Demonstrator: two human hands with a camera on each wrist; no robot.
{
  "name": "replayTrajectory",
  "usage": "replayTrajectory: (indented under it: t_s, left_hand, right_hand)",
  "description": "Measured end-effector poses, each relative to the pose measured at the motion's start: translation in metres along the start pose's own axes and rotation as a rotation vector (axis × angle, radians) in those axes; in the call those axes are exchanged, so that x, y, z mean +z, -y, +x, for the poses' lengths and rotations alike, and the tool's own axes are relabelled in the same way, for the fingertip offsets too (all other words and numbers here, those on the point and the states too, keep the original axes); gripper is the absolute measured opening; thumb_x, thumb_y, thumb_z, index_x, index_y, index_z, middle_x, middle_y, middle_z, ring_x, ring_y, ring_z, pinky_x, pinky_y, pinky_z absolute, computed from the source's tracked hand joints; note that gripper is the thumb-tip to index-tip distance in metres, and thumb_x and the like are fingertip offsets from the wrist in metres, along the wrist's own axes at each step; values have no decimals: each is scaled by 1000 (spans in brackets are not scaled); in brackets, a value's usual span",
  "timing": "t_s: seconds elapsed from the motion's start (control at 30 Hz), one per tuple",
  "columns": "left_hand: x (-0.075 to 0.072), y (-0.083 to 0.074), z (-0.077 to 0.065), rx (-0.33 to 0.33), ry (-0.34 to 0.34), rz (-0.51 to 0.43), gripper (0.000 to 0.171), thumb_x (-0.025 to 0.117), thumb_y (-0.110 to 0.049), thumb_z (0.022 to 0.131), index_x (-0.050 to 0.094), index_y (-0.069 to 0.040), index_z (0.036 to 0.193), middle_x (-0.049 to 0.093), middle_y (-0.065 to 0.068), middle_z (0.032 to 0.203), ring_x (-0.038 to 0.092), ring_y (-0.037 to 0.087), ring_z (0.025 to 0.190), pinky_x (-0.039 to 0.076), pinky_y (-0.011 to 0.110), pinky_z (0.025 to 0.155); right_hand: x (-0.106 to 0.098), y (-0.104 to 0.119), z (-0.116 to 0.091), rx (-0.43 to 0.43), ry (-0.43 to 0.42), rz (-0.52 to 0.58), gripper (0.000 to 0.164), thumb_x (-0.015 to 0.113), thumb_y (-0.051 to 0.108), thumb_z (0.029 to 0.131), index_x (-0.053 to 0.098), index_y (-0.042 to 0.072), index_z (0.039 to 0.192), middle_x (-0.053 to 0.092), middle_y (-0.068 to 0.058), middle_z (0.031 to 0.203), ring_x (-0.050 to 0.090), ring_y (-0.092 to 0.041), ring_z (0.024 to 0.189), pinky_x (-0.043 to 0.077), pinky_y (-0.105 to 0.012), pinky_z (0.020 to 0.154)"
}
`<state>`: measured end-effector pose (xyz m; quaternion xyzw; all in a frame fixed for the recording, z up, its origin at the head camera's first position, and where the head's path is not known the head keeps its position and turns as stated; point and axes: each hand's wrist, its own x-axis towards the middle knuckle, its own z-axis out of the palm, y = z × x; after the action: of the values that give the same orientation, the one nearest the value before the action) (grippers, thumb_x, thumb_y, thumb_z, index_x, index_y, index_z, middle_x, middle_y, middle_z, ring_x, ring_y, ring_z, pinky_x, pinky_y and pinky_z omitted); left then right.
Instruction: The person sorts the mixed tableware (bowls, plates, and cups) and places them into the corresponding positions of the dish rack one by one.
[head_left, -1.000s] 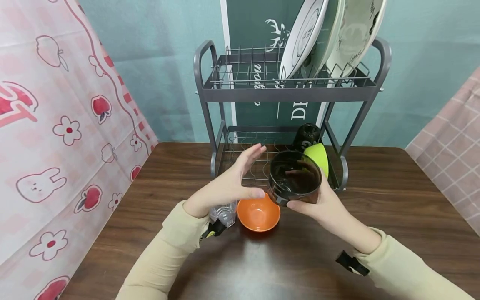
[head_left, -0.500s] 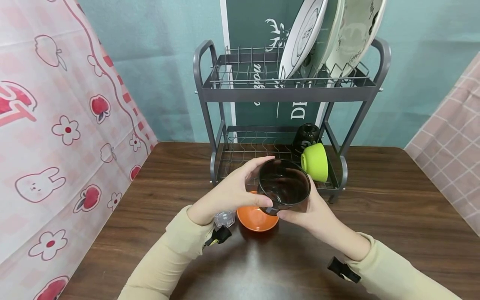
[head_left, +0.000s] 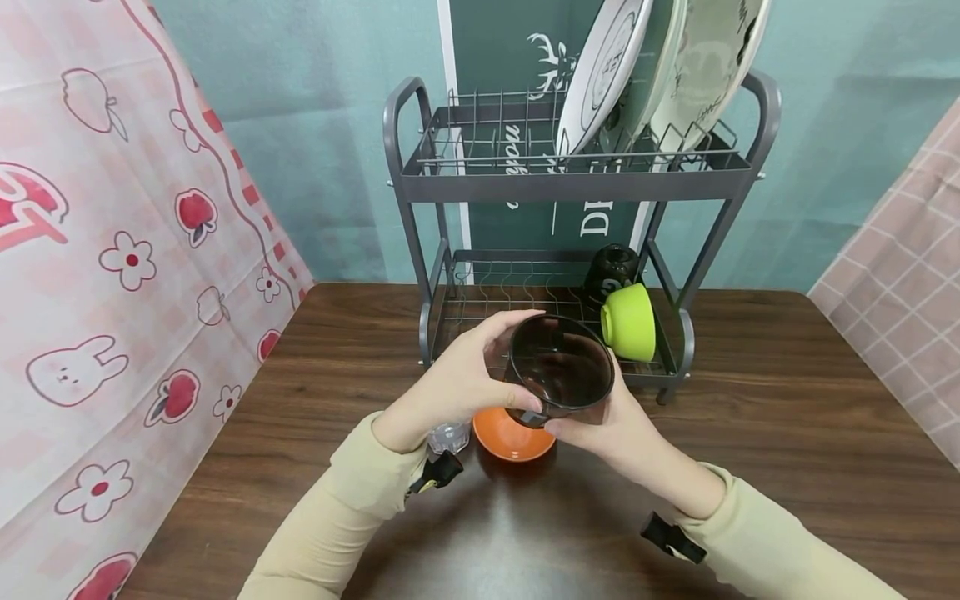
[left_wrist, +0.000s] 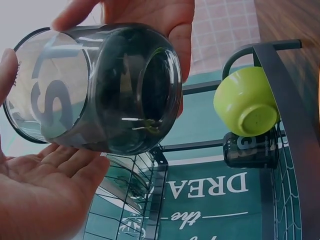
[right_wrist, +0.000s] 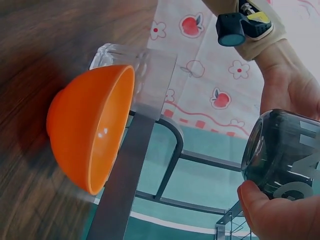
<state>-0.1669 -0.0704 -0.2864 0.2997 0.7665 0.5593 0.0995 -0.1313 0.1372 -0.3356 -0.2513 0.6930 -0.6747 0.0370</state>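
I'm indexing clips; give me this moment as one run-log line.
left hand, right hand: hold dark glass | orange bowl: upright on table | green bowl: on rack's lower tier

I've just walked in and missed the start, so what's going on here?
A person's left hand and right hand hold a dark glass off the wooden table, in front of a dish rack. An orange bowl and a clear container stand on the table. A tilted green bowl and a black cup are on the lower tier; plates are on the upper one.
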Motion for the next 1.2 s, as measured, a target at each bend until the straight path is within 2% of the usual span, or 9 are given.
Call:
replayTrajectory:
  t_s: [0.13, 0.23, 0.33, 0.4, 0.57, 0.73, 0.8, 1.0, 1.2]
  left_hand:
    - [-1, 1, 0, 24, -28, -50, 79, 81, -11, 69, 42, -23, 136, 54, -2, 129, 55, 15, 116, 48, 34, 94]
    - [-2, 4, 0, 33, -74, -114, 80, 82, -32, 67, 42, -23, 136, 53, -1, 130, 55, 15, 114, 48, 34, 94]
    - [-3, 5, 0, 38, -135, -188, 89, 78, -54, 60, 42, -23, 135, 53, 2, 129, 54, 17, 114, 46, 34, 97]
    - [-3, 4, 0, 41, -178, -239, 94, 75, -60, 57, 41, -22, 135, 53, 4, 129, 53, 18, 115, 44, 32, 100]
    - [3, 4, 1, 45, -244, -408, 101, 76, -57, 56, 35, -15, 138, 49, 10, 134, 51, 18, 118, 43, 26, 100]
    - [13, 6, 3, 57, -279, -568, 103, 76, -55, 56, 31, -14, 139, 43, 11, 138, 46, 18, 123, 44, 23, 97]
    - [16, 6, 3, 61, -292, -612, 103, 76, -55, 56, 31, -14, 139, 43, 11, 138, 45, 17, 124, 42, 24, 100]
    - [22, 6, 4, 25, -301, -747, 104, 77, -56, 53, 30, -17, 137, 42, 6, 137, 42, 15, 124, 30, 32, 110]
    - [25, 6, 4, 3, -289, -802, 106, 77, -56, 53, 28, -18, 138, 42, 5, 137, 44, 14, 122, 24, 36, 114]
  right_hand:
    - [1, -3, 1, -37, 15, 13, 83, 65, -6, 79, 14, 15, 141, 30, -5, 138, 42, -8, 122, 44, -16, 94]
    - [1, -6, 1, -56, 21, 21, 82, 62, -8, 80, 12, 16, 141, 38, 1, 136, 45, -4, 123, 42, -16, 96]
    - [0, -9, 0, -52, 21, 45, 80, 60, -8, 82, 11, 17, 140, 46, 8, 130, 51, -2, 118, 42, -16, 95]
    - [1, -11, 0, -41, 18, 67, 78, 59, -7, 83, 11, 18, 139, 50, 11, 125, 54, -2, 113, 43, -16, 94]
    - [4, -15, 2, -27, 10, 111, 76, 59, -6, 84, 11, 18, 137, 51, 12, 124, 55, -2, 112, 42, -16, 95]
    - [12, -19, 4, -69, -18, 175, 72, 59, -8, 83, 16, 18, 135, 50, 12, 128, 51, 0, 118, 40, -15, 98]
    - [15, -20, 5, -94, -39, 203, 71, 58, -10, 82, 17, 18, 134, 50, 9, 128, 50, -1, 118, 40, -16, 99]
    - [18, -20, 5, -90, -105, 248, 68, 56, -8, 85, 19, 22, 135, 47, 4, 128, 53, -4, 112, 45, -18, 93]
    - [20, -18, 5, -78, -157, 315, 61, 56, 1, 89, 22, 24, 134, 44, 1, 130, 53, -6, 111, 48, -22, 89]
